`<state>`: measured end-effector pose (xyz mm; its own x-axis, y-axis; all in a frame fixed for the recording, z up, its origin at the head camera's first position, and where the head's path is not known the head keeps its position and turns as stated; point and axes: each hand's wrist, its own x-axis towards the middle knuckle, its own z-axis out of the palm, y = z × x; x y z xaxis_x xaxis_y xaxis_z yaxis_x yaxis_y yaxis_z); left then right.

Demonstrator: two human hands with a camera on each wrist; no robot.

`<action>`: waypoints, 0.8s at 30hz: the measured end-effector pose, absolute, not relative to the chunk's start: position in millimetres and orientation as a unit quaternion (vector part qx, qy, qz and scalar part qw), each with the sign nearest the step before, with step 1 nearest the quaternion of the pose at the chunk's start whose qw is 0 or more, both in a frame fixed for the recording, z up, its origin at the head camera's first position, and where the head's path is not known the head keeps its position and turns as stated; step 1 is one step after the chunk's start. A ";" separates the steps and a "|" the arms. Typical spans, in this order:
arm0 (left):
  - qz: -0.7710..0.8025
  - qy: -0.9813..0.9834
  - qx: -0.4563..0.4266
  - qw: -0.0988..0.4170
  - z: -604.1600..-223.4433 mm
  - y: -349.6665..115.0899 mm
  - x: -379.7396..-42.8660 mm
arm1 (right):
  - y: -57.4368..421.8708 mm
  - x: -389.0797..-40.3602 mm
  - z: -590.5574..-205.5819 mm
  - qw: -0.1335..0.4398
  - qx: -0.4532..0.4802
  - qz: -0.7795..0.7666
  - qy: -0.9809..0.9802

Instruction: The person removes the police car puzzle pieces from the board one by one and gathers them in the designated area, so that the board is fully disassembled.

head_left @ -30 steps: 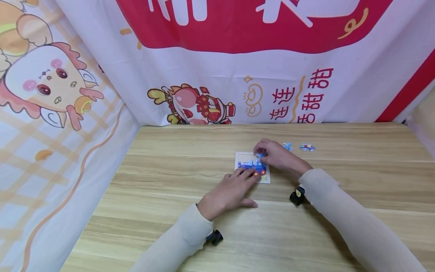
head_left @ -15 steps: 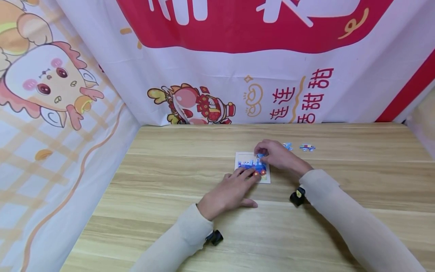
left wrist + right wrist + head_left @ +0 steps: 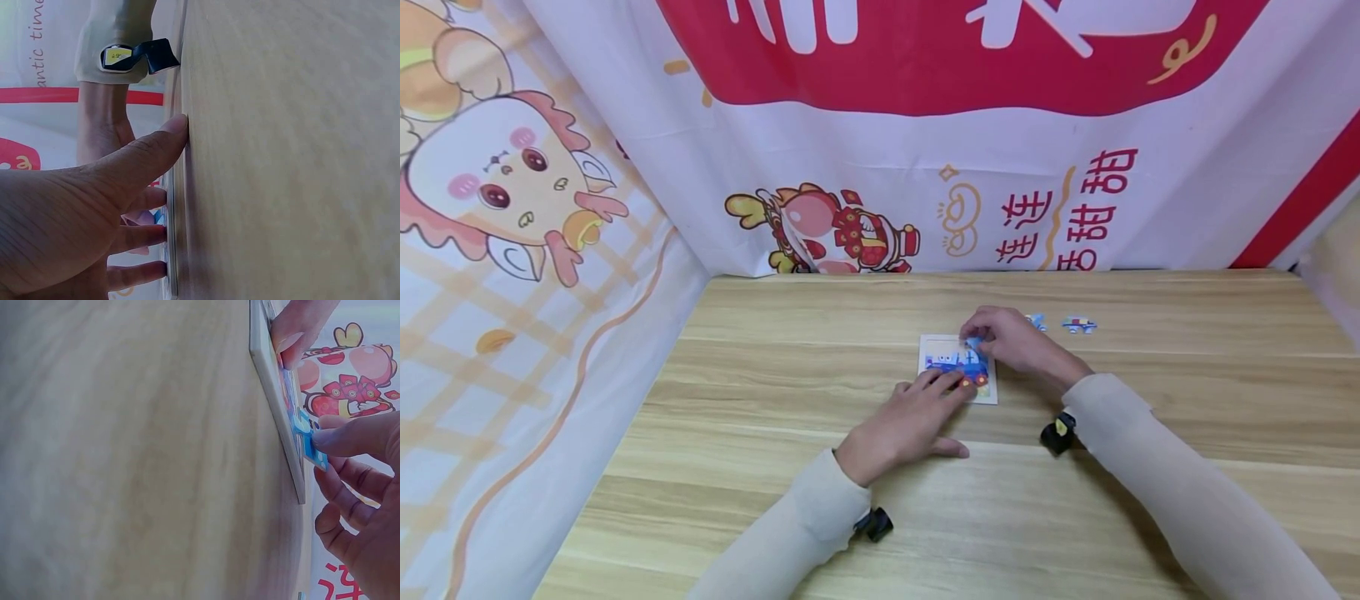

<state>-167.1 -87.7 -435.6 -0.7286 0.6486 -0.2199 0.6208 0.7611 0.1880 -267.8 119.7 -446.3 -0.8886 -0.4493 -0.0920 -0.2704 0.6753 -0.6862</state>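
A small square puzzle board [image 3: 990, 397] with a pale frame lies on the table, a blue vehicle picture with red-and-yellow wheels partly assembled on it. My left hand [image 3: 913, 421] rests its outstretched fingertips on the board's near part, thumb apart on the tabletop. At the board's far right corner my right hand [image 3: 1011, 337] pinches a blue puzzle piece [image 3: 317, 453] between thumb and fingers. In the right wrist view that piece is tilted, its inner edge against the board and its outer end raised. The left wrist view shows the board only edge-on, beyond my fingers.
Two loose puzzle pieces lie right of the board: one [image 3: 1037, 321] partly behind my right hand, another [image 3: 1079, 324] farther right. The wood-grain table [image 3: 760, 400] ends at a printed cloth backdrop [image 3: 685, 192] behind and at the left.
Both hands stay nearly in place. The blue piece at my right fingertips has shifted slightly, and more blue shows beneath them on the board's right side.
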 end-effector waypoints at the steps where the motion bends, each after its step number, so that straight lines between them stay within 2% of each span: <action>1: 0.050 0.928 0.342 0.137 -435.7 -87.5 -167.0 | 119.8 -267.7 -446.0 0.129 -0.196 -0.351 0.907; 18: 0.055 0.936 0.316 0.144 -431.0 -78.3 -177.1 | 124.0 -269.7 -451.5 0.114 -0.212 -0.360 0.902; 24: 0.057 0.931 0.332 0.140 -429.7 -78.7 -176.2 | 125.5 -271.1 -452.4 0.115 -0.211 -0.356 0.903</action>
<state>-176.2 -78.7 -429.7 -0.7401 0.6348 -0.2220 0.6028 0.7725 0.1994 -271.1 125.5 -452.4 -0.8843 -0.4635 -0.0574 -0.2998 0.6576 -0.6912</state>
